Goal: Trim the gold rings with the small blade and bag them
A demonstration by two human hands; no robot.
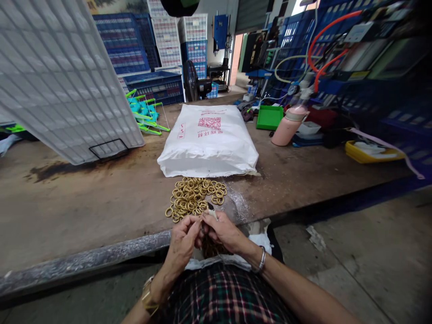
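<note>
My two hands meet at the table's front edge, just below a pile of brass-coloured rings (pixel 194 195). Fingers of my left hand (pixel 184 238) are pinched together; whatever sits between them is too small to make out, perhaps a ring. My right hand (pixel 224 231) is closed around a small tool (pixel 212 213) with a pale body and a dark end, its kind unclear. Below the hands, more rings (pixel 214 247) lie on white material over my lap, partly hidden by the fingers.
Behind the pile lies a white woven sack (pixel 209 139) with red print. A tilted white crate (pixel 74 81) stands at left, near green and teal plastic pieces (pixel 146 112). To the right are a green tray (pixel 270 118), a pink bottle (pixel 286 128) and a yellow tray (pixel 359 153).
</note>
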